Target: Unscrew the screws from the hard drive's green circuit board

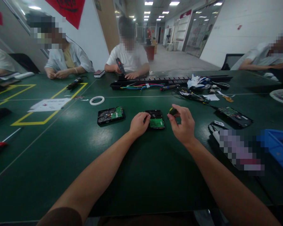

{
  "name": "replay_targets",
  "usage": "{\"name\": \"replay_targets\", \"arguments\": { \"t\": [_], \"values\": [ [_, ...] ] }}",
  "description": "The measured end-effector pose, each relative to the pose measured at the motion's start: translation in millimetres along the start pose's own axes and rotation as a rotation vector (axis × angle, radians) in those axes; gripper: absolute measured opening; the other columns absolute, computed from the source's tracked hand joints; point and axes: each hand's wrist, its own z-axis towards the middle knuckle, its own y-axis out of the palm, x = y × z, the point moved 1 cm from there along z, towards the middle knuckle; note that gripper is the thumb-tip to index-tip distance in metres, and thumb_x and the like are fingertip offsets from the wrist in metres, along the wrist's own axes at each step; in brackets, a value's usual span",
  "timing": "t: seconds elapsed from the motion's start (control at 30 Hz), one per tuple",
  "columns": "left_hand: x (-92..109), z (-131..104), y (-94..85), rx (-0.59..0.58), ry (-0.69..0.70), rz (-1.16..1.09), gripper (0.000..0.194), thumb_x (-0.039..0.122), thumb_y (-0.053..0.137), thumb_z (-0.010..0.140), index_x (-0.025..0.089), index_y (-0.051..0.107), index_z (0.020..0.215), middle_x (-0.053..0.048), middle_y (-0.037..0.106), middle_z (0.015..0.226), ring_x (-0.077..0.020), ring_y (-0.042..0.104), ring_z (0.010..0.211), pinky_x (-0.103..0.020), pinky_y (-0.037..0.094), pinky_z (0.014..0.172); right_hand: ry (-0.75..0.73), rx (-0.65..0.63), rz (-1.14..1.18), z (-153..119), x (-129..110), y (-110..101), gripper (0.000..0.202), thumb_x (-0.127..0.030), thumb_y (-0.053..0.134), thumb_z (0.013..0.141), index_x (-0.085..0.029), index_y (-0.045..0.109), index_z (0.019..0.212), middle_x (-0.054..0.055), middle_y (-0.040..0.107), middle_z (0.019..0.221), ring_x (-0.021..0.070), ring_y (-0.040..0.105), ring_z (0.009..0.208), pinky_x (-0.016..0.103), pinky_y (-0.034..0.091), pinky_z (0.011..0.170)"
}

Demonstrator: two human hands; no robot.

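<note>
Ceiling lights run back along a pale-walled room, and across the wide green table [141, 179] a co-worker holds a dark power tool [120, 65]. Near the middle of the table lies a hard drive [156, 123], green circuit board facing up, between the person's two hands. The left hand [139, 125] is closed, thumb and fingers gripping the drive's left edge. The right hand [184, 124] pinches the dark-and-yellow handle of a small screwdriver [172, 111], its thin shaft angled toward the drive's right side; whether the tip touches is too small to tell. Working well here should mean pinning the drive flat with the left fingers, keeping them off the board, lining the shaft up straight with any screw head, and turning with light, even pressure so the tip doesn't slip. Two more drives lie well apart, one to the left [110, 115] and one to the right [234, 116]. At the right edge stands a blue plastic basket [279, 149], cut off by the frame and partly blurred; its contents can't be made out.
</note>
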Motion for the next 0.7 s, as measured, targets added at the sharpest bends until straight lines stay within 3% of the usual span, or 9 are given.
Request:
{"name": "replay_targets", "arguments": {
  "t": [0.13,0.33,0.7],
  "values": [
    [0.0,0.1,0.1,-0.004,-0.002,0.003,0.018,0.03,0.056,0.109,0.022,0.072,0.109,-0.008,0.076,0.11,-0.0248,0.071,0.103,-0.039,0.059,0.092,0.032,-0.038,0.024,-2.6,2.5,2.3,0.053,-0.024,0.057,0.104,-0.035,0.049,0.156,0.008,0.07,0.136,0.0253,0.075,0.107,0.051,0.065,0.098],
    [0.7,-0.1,0.1,-0.005,0.002,-0.001,0.018,0.029,0.056,0.109,0.022,0.072,0.11,-0.008,0.076,0.111,-0.0246,0.071,0.105,-0.039,0.059,0.095,0.098,-0.066,0.098,-7.9,9.8,7.7,0.056,-0.024,0.05,0.106,-0.032,0.041,0.161,0.011,0.065,0.146,0.0242,0.077,0.108,0.049,0.065,0.1],
    [-1.1,0.4,1.1,-0.015,-0.009,-0.002,0.019,0.03,0.056,0.109,0.022,0.072,0.11,-0.009,0.077,0.111,-0.0255,0.072,0.105,-0.04,0.06,0.094,-0.005,0.003,-0.033,0.6,-1.3,0.4,0.054,-0.025,0.069,0.099,-0.036,0.054,0.15,0.006,0.066,0.117,0.023,0.068,0.095,0.046,0.065,0.083]
  ]
}}
